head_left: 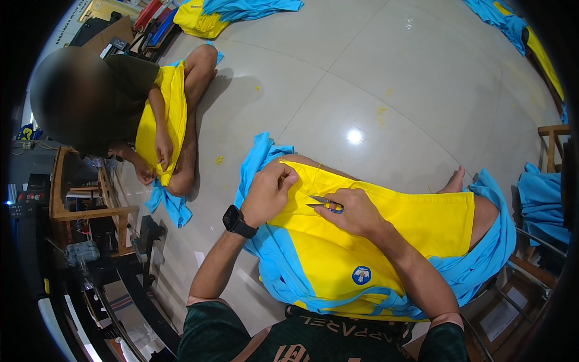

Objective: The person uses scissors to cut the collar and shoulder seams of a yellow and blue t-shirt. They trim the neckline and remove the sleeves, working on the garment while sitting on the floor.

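Note:
A yellow and light blue garment (pixel 386 220) lies spread across my lap and legs, with a round blue badge (pixel 361 276) on its yellow part. My right hand (pixel 356 211) is closed around small thread snips (pixel 325 205) whose handle is yellow and blue. The snips' two blades are apart and point left, just over the yellow cloth. At the garment's upper left corner, my left hand (pixel 271 190) is closed with its fingers curled together. What those fingers pinch, if anything, is too small to tell. Fine loose threads show on the cloth beside them.
To the left, another person sits on the tiled floor (pixel 301 72), both hands on a yellow garment (pixel 163 130). Yellow thread scraps (pixel 381 111) dot the tiles. More blue and yellow garments (pixel 202 18) lie at the back. Blue cloth (pixel 543 196) hangs at the right, near a metal-legged rack.

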The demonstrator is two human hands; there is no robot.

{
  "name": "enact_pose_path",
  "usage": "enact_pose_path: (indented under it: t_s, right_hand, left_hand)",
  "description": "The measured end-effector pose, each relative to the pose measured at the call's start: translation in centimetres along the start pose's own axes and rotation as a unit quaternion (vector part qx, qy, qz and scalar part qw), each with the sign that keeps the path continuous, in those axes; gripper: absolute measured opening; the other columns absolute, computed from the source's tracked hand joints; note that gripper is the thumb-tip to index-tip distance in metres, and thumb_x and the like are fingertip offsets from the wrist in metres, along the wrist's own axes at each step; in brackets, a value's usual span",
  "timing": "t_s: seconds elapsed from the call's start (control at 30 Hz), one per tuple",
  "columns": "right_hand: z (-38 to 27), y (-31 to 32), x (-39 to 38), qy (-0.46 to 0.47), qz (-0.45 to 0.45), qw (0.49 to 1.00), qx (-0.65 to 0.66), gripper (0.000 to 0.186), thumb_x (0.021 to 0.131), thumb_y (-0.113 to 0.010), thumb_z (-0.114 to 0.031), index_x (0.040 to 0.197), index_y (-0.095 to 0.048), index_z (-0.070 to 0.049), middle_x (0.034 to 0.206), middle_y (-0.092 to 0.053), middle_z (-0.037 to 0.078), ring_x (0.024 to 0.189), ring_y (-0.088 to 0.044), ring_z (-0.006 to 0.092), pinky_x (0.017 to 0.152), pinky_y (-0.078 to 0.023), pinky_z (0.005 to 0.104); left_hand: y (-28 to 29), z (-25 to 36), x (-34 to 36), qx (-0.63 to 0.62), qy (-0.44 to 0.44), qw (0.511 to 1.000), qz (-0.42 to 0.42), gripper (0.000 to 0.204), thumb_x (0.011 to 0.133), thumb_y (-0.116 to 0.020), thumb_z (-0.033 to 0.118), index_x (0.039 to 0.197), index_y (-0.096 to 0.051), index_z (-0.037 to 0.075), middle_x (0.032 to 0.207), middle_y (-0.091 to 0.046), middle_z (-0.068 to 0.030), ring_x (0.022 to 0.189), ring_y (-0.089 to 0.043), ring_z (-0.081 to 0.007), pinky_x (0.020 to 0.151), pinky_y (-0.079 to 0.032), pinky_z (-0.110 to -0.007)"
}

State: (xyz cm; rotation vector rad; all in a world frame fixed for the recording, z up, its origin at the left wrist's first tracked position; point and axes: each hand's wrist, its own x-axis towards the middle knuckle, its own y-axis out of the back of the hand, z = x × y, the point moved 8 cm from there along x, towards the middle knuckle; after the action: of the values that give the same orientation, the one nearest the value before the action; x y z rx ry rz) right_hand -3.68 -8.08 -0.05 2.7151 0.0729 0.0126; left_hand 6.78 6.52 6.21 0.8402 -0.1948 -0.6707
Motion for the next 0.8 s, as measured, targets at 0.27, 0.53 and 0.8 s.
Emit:
enact_pose_path:
  t_s: [0.27, 0.53, 0.8]
  right_hand:
    - [0.0, 0.1, 0.1, -0.002, -0.003, 1.0, 0.007, 0.037, 0.09, -0.076, -0.035, 0.099, -0.078, 0.001, 0.085, -0.074, 0.017, 0.08, -0.071, 0.0364, 0.074, -0.056, 0.0438]
    - [0.1, 0.0, -0.1, -0.005, 0.002, 1.0, 0.008, 0.038, 0.09, -0.076, -0.035, 0.102, -0.078, 0.0, 0.087, -0.075, 0.017, 0.083, -0.071, 0.0366, 0.077, -0.056, 0.0444]
    - [-0.1, 0.3, 0.0, -0.016, 0.015, 0.999, 0.028, 0.039, 0.089, -0.079, -0.035, 0.103, -0.078, 0.001, 0.087, -0.075, 0.018, 0.077, -0.072, 0.0356, 0.072, -0.057, 0.0421]
  left_hand:
    - [3.5, 0.4, -0.2, -0.09, -0.008, 0.98, 0.178, 0.014, 0.098, -0.072, 0.011, 0.106, -0.07, 0.001, 0.089, -0.07, -0.0097, 0.07, -0.063, -0.0176, 0.064, -0.049, -0.027]
    - [2.3, 3.4, -0.3, 0.111, -0.122, 0.986, -0.034, 0.025, 0.096, -0.07, 0.011, 0.121, -0.073, 0.006, 0.092, -0.071, -0.0102, 0.083, -0.07, -0.023, 0.071, -0.056, -0.033]
    - [-1.1, 2.5, 0.0, 0.24, -0.136, 0.951, -0.137, 0.018, 0.094, -0.066, 0.008, 0.109, -0.076, 0.006, 0.103, -0.071, -0.0117, 0.096, -0.069, -0.0304, 0.087, -0.057, -0.04]
